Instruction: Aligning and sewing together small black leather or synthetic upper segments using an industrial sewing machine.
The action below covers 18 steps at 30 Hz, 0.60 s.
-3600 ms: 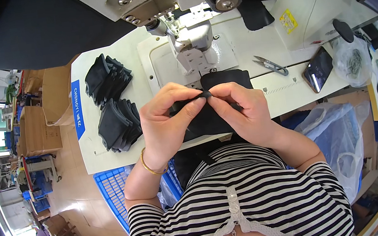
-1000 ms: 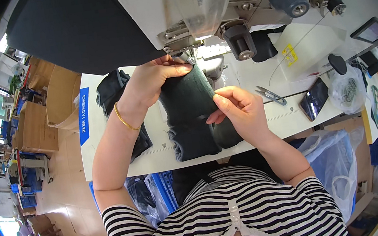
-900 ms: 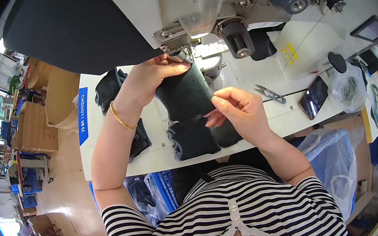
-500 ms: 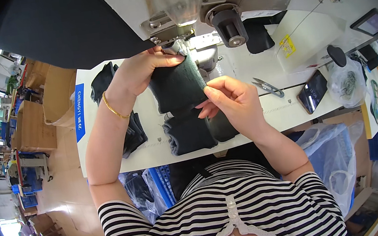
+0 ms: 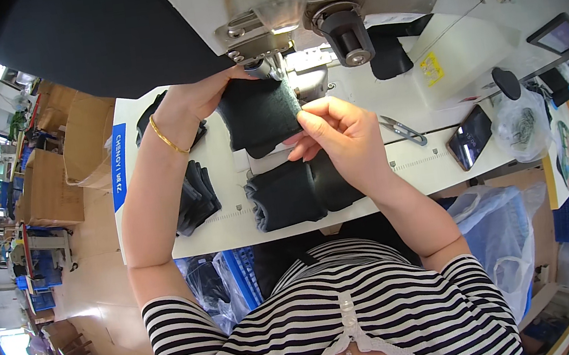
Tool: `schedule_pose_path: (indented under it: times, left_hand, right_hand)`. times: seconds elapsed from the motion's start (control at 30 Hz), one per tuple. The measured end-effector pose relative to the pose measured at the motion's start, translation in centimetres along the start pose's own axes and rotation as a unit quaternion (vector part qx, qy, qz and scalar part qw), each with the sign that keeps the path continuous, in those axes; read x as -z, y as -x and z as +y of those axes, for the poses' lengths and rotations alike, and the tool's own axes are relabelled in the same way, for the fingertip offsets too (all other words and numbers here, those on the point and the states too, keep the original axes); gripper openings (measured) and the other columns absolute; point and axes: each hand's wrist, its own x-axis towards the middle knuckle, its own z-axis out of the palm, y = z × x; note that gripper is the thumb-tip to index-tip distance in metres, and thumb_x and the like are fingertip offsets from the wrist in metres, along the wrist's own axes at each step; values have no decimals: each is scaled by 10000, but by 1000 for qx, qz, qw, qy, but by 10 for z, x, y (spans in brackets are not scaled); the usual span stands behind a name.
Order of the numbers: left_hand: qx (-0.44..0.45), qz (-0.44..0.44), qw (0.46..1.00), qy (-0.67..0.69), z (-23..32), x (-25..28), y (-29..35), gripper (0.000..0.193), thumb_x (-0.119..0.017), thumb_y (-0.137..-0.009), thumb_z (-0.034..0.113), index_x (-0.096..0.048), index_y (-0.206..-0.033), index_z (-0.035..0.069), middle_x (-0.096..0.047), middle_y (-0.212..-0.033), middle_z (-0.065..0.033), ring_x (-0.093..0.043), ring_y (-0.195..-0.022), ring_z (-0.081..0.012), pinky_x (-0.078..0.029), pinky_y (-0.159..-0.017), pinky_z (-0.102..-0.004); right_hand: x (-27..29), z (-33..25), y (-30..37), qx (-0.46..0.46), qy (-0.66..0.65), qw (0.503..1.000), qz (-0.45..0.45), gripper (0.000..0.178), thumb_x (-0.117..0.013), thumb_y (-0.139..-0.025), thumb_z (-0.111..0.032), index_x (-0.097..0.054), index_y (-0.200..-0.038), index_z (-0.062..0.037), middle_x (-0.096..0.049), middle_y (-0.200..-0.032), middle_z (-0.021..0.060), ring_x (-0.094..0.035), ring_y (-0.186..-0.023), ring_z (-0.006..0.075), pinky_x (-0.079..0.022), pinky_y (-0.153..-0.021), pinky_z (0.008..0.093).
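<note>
A dark fabric piece (image 5: 258, 115) lies at the needle area of a sewing machine (image 5: 270, 64), its right edge running under the presser foot. My right hand (image 5: 337, 131) pinches the near right corner of that fabric between thumb and finger. At the far left of the piece, my left hand (image 5: 212, 95) rests against its edge; its fingertips are hidden beside the machine head, so their grip does not show. Nearer me, a folded dark fabric stack (image 5: 285, 195) sits on the white table, with another dark piece (image 5: 336, 184) against its right side.
Thread snips (image 5: 402, 132) and a phone (image 5: 470, 138) lie to the right, beside a clear plastic bag (image 5: 522, 128). More folded dark pieces (image 5: 195, 198) lie left, by my forearm. A blue crate (image 5: 244, 276) and a plastic-lined bin (image 5: 493, 236) stand below the table edge.
The dark fabric has moved farther away under the machine, widening the gap to the folded stack. Both hands have gone along with it, my right hand shifting slightly left.
</note>
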Motion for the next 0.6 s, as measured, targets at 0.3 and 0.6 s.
schedule_pose_path:
  times: [0.3, 0.6]
  left_hand:
    - [-24, -189, 979, 68, -3, 46, -24, 407, -743, -815, 49, -625, -1197, 122, -653, -1168, -19, -597, -1086, -170, -463, -967, -339]
    - [-367, 210, 809, -409, -41, -33, 54, 373, -759, -793, 168, -613, -1084, -12, -633, -1027, -156, -614, -981, -276, -473, -888, -356]
  right_hand:
    - [-2, 1, -13, -3, 11, 1000, -1, 212, -554, -999, -146, -619, -1042, 50, -726, -854, 141, -711, -704, 154, -541, -610, 230]
    - [-4, -3, -15, -16, -1, 999, 36, 157, -587, -960, -93, -633, -1003, 50, -714, -808, 99, -692, -698, 117, -554, -614, 247]
